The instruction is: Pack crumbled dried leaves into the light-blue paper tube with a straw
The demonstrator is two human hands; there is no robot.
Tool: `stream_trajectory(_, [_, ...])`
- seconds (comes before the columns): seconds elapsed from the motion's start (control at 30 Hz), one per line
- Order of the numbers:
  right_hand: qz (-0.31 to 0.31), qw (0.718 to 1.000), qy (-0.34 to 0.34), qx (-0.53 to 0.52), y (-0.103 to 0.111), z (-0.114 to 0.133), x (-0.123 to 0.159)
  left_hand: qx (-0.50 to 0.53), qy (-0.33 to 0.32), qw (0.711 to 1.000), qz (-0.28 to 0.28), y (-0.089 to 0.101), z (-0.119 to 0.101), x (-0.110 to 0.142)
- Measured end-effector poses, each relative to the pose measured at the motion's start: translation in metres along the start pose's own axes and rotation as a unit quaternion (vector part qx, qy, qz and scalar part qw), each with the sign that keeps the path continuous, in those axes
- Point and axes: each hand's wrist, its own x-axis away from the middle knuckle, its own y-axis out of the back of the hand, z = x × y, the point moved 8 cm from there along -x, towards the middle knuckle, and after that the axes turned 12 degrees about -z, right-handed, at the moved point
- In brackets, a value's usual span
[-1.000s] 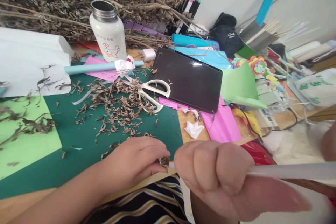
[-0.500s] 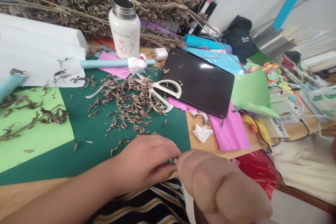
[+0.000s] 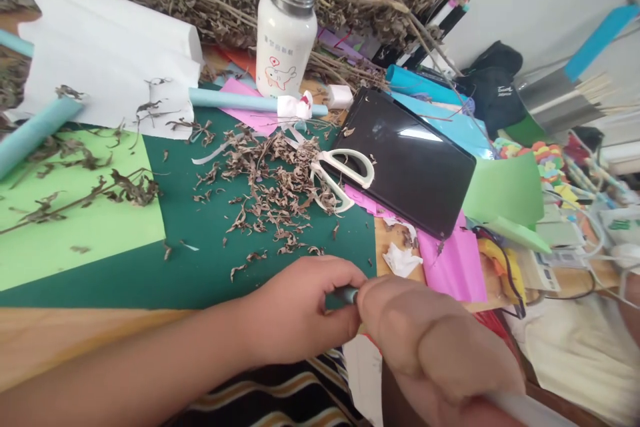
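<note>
My right hand (image 3: pixel 440 343) is wrapped round a pale rolled paper tube (image 3: pixel 530 410), whose far part sticks out below the fist at lower right. My left hand (image 3: pixel 310 307) pinches with thumb and fingers at the tube's other end, where a small bluish bit shows between the hands. Most of the tube is hidden by my fingers. Beyond the hands, crumbled dried leaves (image 3: pixel 280 180) lie heaped on a dark green sheet (image 3: pixel 200 273). White-handled scissors (image 3: pixel 367 177) rest in the leaves, their blades mostly covered.
A black tablet (image 3: pixel 410 153) lies right of the scissors. Behind stand an uncapped white bottle (image 3: pixel 285 47) and piled dried stalks (image 3: pixel 200 7). Pale blue tubes (image 3: pixel 235 100) lie left on white paper (image 3: pixel 110 60) and light green paper (image 3: pixel 100 227). Crumpled tissue (image 3: pixel 401 260) sits near the table edge.
The view has shifted, so the table things appear farther right. Both hands stay together, and the tube's end now shows below my right fist, with a bluish bit between my hands.
</note>
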Motion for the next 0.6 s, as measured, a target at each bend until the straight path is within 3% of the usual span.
stream_trajectory(0.1, [0.018, 0.999, 0.045, -0.007, -0.008, 0.002, -0.004, -0.043, -0.048, 0.998, 0.008, 0.004, -0.001, -0.001])
stream_trajectory(0.17, [0.014, 0.999, 0.037, -0.027, -0.009, 0.002, -0.007, -0.055, -0.065, 0.996, 0.022, 0.007, -0.002, -0.001])
stream_trajectory(0.37, [-0.132, 0.977, -0.004, -0.169, 0.024, 0.021, -0.01, -0.102, -0.122, 0.983, 0.097, -0.007, -0.008, 0.002])
stream_trajectory(0.47, [-0.143, 0.982, -0.025, -0.12, 0.033, 0.028, -0.006, -0.126, -0.126, 0.98, 0.09, -0.012, -0.006, 0.002])
stream_trajectory(0.6, [-0.088, 0.993, -0.064, -0.036, 0.029, 0.02, 0.001, -0.164, -0.143, 0.972, 0.088, -0.015, -0.004, 0.002])
